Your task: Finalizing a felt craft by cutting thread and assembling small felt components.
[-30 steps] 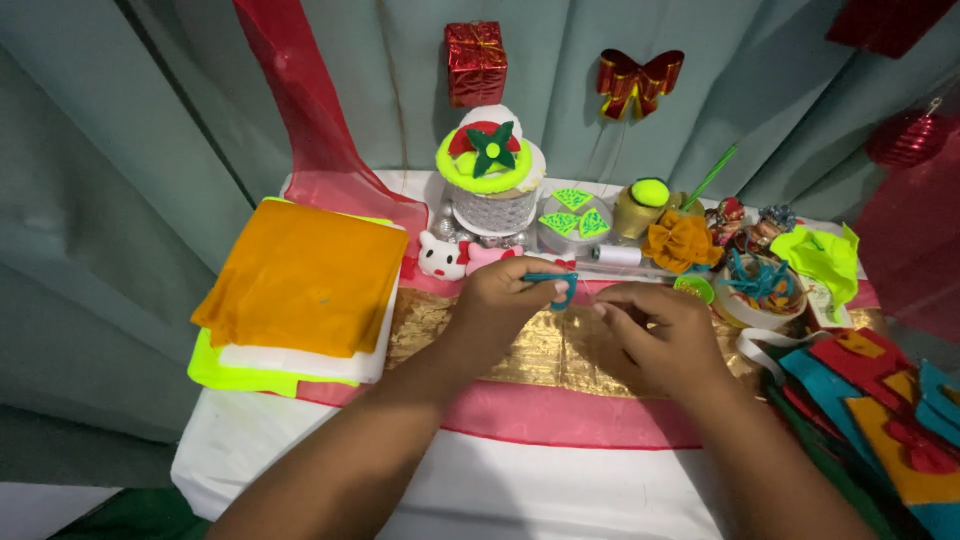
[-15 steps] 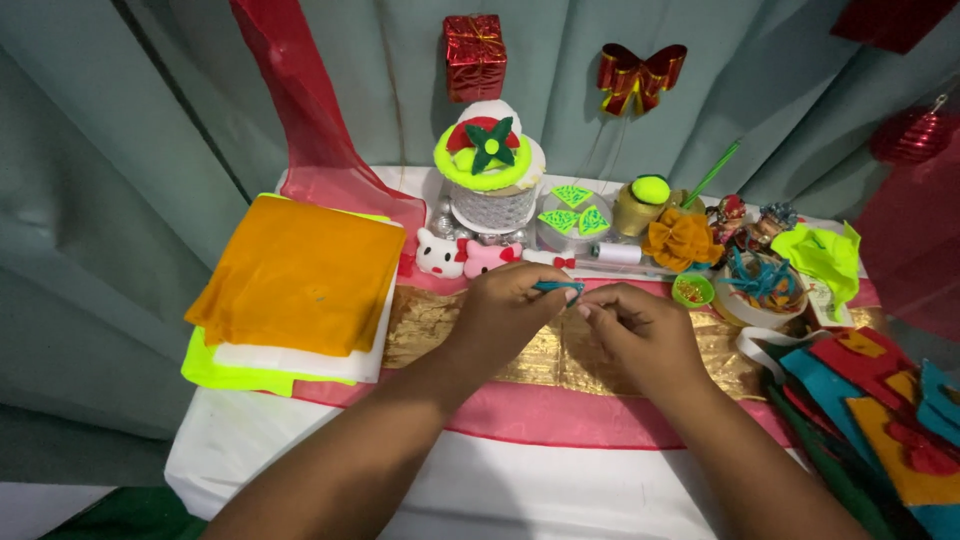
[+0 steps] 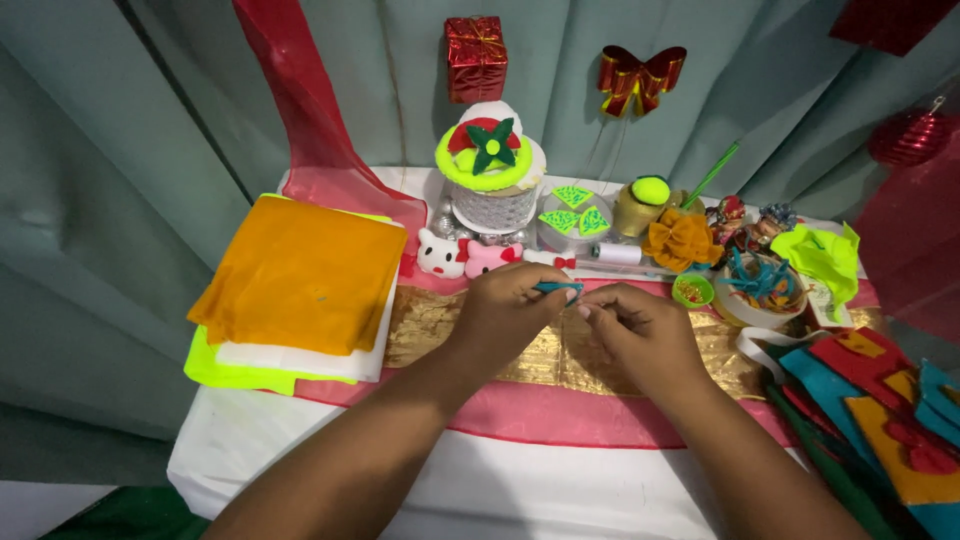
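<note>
- We see our left hand (image 3: 510, 310) and right hand (image 3: 640, 330) meeting over the gold cloth strip (image 3: 440, 325), which we take as our landmark on the worktop (image 3: 560, 480).
- Our left grip is closed on a small teal felt piece (image 3: 557, 288), pinched between thumb and fingers just above the far edge of the gold strip.
- Our right grip is pinched shut at the same teal piece's right end; the fingertips (image 3: 592, 305) touch it, though the exact hold is too small to make out.
- Left of the gold strip lies a stack of felt sheets (image 3: 300, 275), orange on top, white and neon yellow beneath.
- Beyond the strip stand two small cat-shaped figures (image 3: 462, 255), one white, one pink, and behind them a white lace-wrapped jar with a green and red felt flower (image 3: 490, 165).
- Beyond the strip's right end sit an orange fabric bow (image 3: 680, 240) and a little green bowl (image 3: 693, 290).
- Right of the strip lie red, teal and orange felt cutouts (image 3: 870, 390).
</note>
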